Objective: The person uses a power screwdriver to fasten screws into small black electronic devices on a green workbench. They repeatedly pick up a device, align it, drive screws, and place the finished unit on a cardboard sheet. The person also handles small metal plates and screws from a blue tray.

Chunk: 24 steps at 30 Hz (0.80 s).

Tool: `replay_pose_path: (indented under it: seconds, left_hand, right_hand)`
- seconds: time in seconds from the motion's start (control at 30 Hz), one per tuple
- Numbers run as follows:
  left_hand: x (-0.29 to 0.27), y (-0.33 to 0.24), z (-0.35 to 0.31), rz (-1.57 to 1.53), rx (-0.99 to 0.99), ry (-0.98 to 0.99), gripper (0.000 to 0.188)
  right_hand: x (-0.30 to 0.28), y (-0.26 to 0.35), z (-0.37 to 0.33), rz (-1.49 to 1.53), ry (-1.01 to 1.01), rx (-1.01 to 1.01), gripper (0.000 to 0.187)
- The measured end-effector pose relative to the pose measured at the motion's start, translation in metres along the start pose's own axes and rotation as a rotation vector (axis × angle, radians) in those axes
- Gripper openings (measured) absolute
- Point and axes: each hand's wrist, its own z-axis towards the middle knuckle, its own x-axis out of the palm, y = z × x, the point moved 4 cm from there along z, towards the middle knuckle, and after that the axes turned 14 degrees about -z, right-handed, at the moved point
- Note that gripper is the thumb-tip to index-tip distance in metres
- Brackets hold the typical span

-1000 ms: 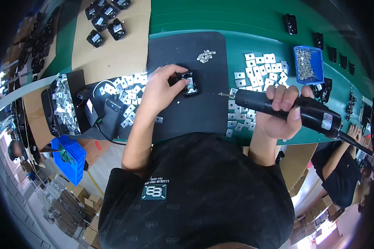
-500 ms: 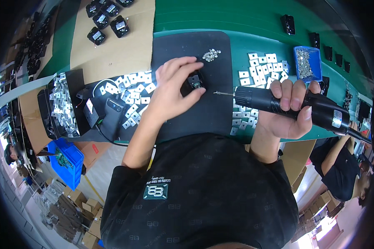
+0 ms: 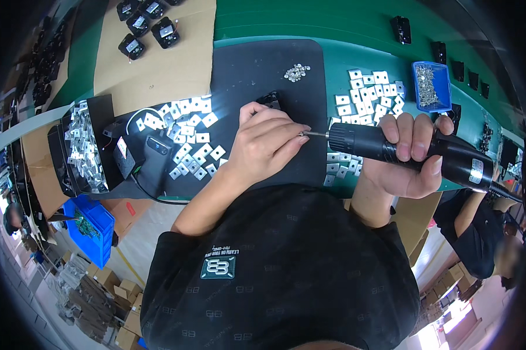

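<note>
My right hand is wrapped around a black electric screwdriver, held level with its thin bit pointing left. At the bit's tip, the thumb and fingers of my left hand are pinched on a small metal screw, mostly covered by the fingertips. Just beyond my left hand a small black housing lies on the dark mat, partly hidden by the knuckles. A little pile of silver screws sits farther back on the mat.
Square metal plates lie right of the mat, with more plates on the left near a black phone-like device. A blue bin of small screws stands at right. Several black assemblies rest on cardboard.
My left hand has left the black housing and come nearer and to the right, closing its fingertips at the screwdriver's tip. The housing sits slightly farther back. The screwdriver has hardly moved.
</note>
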Motion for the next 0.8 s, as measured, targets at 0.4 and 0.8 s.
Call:
replay_pose_path:
  seconds: [0.4,0.8]
  left_hand:
    - [-0.001,0.003,0.001,-0.018,0.005,-0.012,0.013]
    - [-0.001,0.011,-0.003,-0.029,-0.018,-0.001,0.015]
  right_hand:
    - [0.002,-0.002,0.0,0.017,0.043,0.001,0.047]
    - [0.0,-0.01,0.0,0.018,0.025,0.011,0.049]
